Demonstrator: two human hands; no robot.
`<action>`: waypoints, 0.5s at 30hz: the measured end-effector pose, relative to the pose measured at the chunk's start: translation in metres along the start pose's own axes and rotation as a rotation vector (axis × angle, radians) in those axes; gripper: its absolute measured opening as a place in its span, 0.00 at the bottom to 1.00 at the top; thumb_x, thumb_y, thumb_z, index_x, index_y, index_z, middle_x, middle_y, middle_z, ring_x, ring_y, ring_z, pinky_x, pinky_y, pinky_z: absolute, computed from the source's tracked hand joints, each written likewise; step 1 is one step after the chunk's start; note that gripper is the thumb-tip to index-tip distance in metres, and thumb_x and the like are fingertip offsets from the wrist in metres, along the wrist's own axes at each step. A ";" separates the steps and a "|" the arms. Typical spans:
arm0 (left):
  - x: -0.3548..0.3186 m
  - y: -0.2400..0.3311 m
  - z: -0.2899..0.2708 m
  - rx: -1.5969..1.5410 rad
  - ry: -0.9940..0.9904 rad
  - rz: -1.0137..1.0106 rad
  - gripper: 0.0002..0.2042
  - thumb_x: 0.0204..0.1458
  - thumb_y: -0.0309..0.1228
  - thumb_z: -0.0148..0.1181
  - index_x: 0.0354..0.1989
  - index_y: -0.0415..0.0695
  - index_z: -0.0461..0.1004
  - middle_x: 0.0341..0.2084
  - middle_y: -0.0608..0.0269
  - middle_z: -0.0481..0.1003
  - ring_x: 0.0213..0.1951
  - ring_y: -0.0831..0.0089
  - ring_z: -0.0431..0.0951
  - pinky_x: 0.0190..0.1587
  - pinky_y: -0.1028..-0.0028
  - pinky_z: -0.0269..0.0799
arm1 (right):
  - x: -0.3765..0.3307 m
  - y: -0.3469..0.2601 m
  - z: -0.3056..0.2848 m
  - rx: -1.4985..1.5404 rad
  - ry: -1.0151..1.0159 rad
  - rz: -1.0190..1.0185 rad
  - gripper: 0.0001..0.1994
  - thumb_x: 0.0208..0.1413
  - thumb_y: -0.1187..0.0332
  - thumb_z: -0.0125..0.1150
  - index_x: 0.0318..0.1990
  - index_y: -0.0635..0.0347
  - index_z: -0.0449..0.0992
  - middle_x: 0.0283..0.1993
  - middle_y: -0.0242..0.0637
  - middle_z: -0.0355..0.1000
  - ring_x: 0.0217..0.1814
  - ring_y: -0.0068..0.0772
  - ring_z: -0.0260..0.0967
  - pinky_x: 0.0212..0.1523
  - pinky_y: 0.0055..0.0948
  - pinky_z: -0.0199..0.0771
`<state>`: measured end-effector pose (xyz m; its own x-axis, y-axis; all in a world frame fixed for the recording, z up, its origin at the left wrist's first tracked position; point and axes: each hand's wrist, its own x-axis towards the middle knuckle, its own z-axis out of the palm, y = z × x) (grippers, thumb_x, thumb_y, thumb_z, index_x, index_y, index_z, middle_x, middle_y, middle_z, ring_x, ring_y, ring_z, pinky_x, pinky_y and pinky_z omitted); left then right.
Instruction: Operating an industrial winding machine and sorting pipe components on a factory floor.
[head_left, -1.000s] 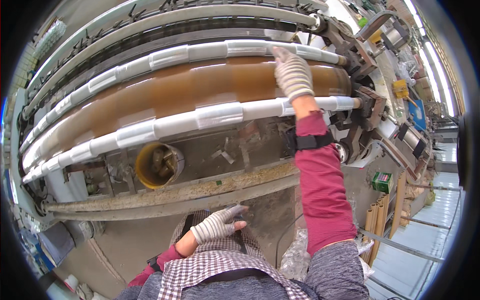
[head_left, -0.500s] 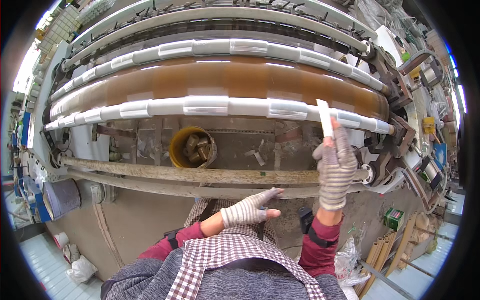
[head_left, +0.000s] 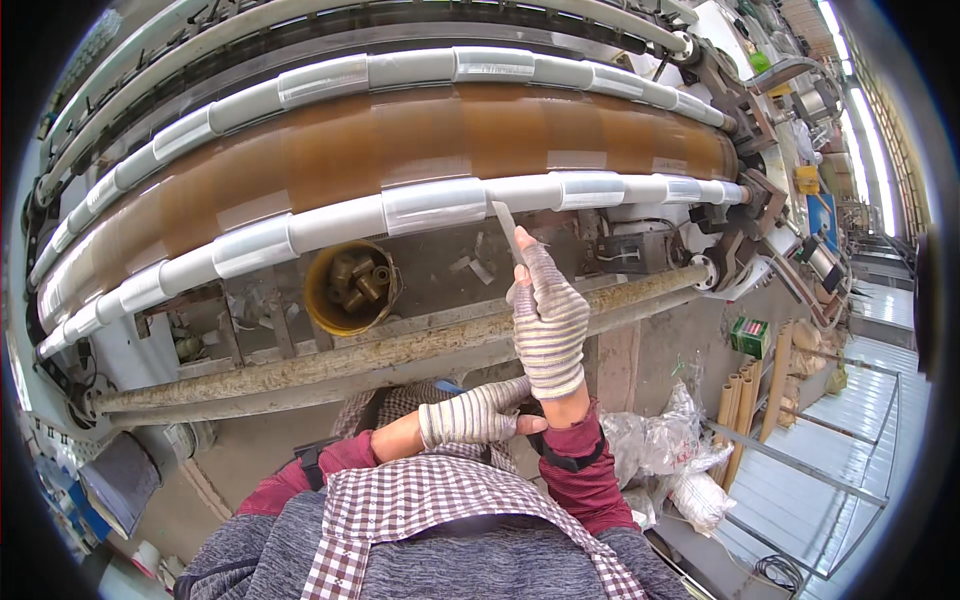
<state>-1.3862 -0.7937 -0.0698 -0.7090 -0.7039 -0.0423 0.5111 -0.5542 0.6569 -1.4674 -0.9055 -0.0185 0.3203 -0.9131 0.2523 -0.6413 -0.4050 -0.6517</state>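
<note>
My right hand (head_left: pixel 549 335), in a striped glove with bare fingertips, is closed on a thin flat blade-like strip (head_left: pixel 507 228). The strip's slanted tip points up at the front white roller (head_left: pixel 345 218), on which clear film rolls sit at intervals. Whether the tip touches the roller, I cannot tell. My left hand (head_left: pixel 478 413), gloved alike, lies beside my right wrist with its fingers stretched and thumb apart, holding nothing. Behind the front roller is a wide brown roll (head_left: pixel 420 135) of film, and beyond it a second white roller (head_left: pixel 340 82) with similar film rolls.
A yellow bucket (head_left: pixel 319 295) with several brown cores stands under the machine. A long worn bar (head_left: pixel 330 362) crosses in front of me. At the right are plastic bags (head_left: pixel 650 445), a green box (head_left: pixel 749 337), cardboard tubes (head_left: pixel 735 405) and a metal frame (head_left: pixel 850 490).
My right hand with the strip has moved left along the front roller. My left hand has come in beside the right wrist. The view has turned and shifted.
</note>
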 end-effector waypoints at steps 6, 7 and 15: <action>-0.007 0.023 0.004 0.017 0.012 0.017 0.40 0.58 0.36 0.63 0.73 0.41 0.43 0.71 0.57 0.50 0.70 0.67 0.50 0.69 0.69 0.48 | 0.030 -0.029 -0.004 0.186 -0.002 0.022 0.21 0.63 0.73 0.52 0.63 0.50 0.69 0.44 0.42 0.78 0.24 0.26 0.69 0.30 0.26 0.73; -0.007 0.030 0.005 -0.036 0.017 0.129 0.41 0.57 0.35 0.63 0.73 0.41 0.43 0.70 0.57 0.51 0.70 0.68 0.51 0.69 0.69 0.48 | 0.043 -0.037 -0.003 0.240 0.002 -0.018 0.21 0.63 0.74 0.52 0.64 0.49 0.68 0.40 0.42 0.78 0.23 0.23 0.67 0.29 0.25 0.72; -0.014 0.078 -0.004 -0.481 0.325 0.412 0.44 0.56 0.40 0.65 0.73 0.43 0.40 0.65 0.56 0.57 0.66 0.68 0.57 0.67 0.67 0.55 | 0.146 -0.084 0.065 -0.140 -0.124 -0.108 0.18 0.60 0.71 0.53 0.58 0.49 0.71 0.23 0.41 0.71 0.22 0.37 0.70 0.29 0.35 0.71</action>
<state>-1.3341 -0.8291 -0.0207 -0.2693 -0.9538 -0.1334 0.9174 -0.2962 0.2657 -1.3218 -1.0015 0.0267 0.4700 -0.8548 0.2200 -0.6864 -0.5107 -0.5177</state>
